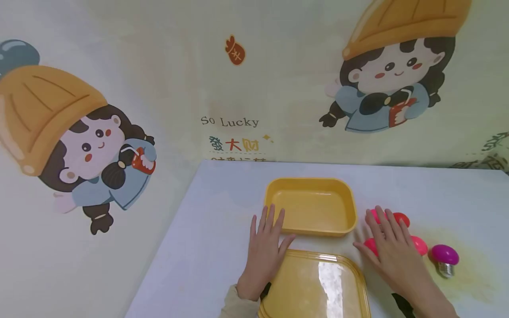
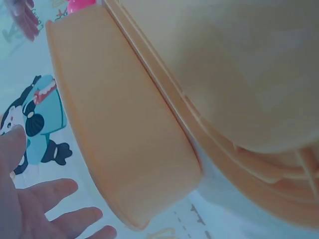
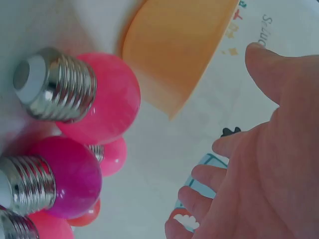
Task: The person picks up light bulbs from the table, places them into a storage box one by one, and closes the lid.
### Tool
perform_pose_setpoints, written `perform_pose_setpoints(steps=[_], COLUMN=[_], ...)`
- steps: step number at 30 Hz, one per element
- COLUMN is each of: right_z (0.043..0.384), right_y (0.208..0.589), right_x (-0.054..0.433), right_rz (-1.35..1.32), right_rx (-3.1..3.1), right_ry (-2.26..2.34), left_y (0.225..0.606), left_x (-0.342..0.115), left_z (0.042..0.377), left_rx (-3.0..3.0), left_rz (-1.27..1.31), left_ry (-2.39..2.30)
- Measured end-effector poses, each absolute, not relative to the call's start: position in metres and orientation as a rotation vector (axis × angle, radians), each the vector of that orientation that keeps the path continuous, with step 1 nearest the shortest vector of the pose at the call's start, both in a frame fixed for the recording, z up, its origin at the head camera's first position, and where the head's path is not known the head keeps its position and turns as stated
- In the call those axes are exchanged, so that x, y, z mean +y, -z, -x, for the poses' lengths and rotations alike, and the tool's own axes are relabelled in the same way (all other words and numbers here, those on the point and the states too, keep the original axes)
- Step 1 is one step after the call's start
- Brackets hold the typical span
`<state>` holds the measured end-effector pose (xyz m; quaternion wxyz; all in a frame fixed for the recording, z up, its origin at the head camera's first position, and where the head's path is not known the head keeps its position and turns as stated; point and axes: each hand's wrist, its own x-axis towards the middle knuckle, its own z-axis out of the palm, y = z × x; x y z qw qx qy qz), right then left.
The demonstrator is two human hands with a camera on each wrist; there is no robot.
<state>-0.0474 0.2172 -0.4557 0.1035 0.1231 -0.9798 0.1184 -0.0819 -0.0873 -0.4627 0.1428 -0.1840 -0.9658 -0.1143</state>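
Note:
My left hand (image 1: 265,249) is spread flat with straight fingers, close over the front left corner of a deep yellow plastic bin (image 1: 346,227). Below that wrist lies a shallow yellow tray (image 1: 294,282) with a ridged rim. My right hand (image 1: 393,256) hovers palm down, fingers straight, over several small light bulbs and partly hides them. Around it show a red bulb (image 1: 402,219), a pink bulb (image 1: 419,245) and, to its right, a purple bulb (image 1: 445,255) with a silver screw base. In the right wrist view the pink bulb (image 3: 107,97) stands close, and the palm holds nothing.
A white table (image 1: 222,207) carries everything and meets the wall at its far edge. Cartoon figures and lettering cover the wall (image 1: 179,79) behind and to the left. A yellowish stain (image 1: 473,282) marks the tabletop near the purple bulb.

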Motion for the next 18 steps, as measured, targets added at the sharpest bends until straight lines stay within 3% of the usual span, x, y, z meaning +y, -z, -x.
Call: perform_pose_setpoints(steps=[18], right_z=[0.062], right_y=[0.444], right_x=[0.233], right_rz=[-0.201], right_rx=[-2.965], right_ry=[-0.407], left_y=[0.454], left_x=[-0.101], left_z=[0.103], left_rx=[-2.7], left_rz=[0.499], left_ry=[0.651])
